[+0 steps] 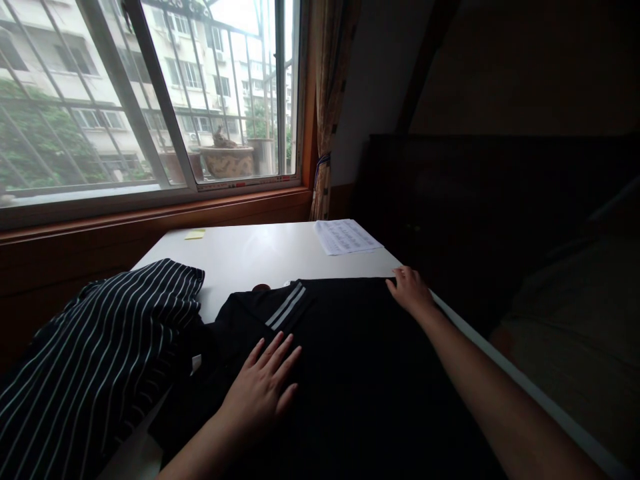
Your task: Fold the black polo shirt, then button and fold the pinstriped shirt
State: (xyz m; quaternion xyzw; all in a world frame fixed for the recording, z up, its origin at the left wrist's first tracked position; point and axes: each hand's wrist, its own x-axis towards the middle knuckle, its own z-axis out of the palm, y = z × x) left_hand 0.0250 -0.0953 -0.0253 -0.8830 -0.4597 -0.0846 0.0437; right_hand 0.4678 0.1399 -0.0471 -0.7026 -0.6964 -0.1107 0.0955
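Observation:
A black garment [360, 373] with a white-striped cuff or collar edge [287, 305] lies spread on the white table [250, 257]. My left hand [263, 387] rests flat on it, fingers stretched out and slightly apart. My right hand [409, 290] lies on the garment's far right corner near the table edge, fingers curled down onto the cloth.
A black-and-white striped garment [100, 360] is heaped at the left of the table. A printed paper sheet [346, 237] and a yellow sticky note [195, 235] lie at the back. A window [150, 93] is behind; dark furniture [500, 213] stands to the right.

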